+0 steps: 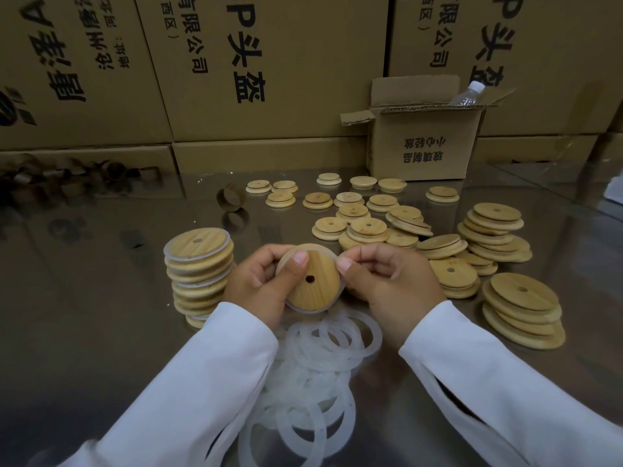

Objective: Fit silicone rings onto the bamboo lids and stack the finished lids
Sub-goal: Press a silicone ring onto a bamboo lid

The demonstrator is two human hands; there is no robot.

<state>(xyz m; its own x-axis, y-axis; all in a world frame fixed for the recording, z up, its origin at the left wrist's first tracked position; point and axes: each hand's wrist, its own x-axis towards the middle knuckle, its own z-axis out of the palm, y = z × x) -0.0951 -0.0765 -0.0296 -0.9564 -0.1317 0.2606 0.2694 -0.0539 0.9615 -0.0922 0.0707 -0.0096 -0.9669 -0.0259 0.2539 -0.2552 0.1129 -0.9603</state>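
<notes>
A round bamboo lid with a small centre hole is held above the table between both hands. My left hand grips its left edge, thumb on top. My right hand pinches the translucent silicone ring at the lid's upper right rim; the ring shows around the lid's edge. A stack of ringed lids stands just left of my left hand. Loose silicone rings lie in a pile below my hands. Bare bamboo lids lie scattered and piled to the right and behind.
A small open cardboard box with a plastic bottle in it stands at the back right. Large printed cartons wall the back. A cardboard tape core stands mid-table; more cores lie at the back left on the shiny metal table.
</notes>
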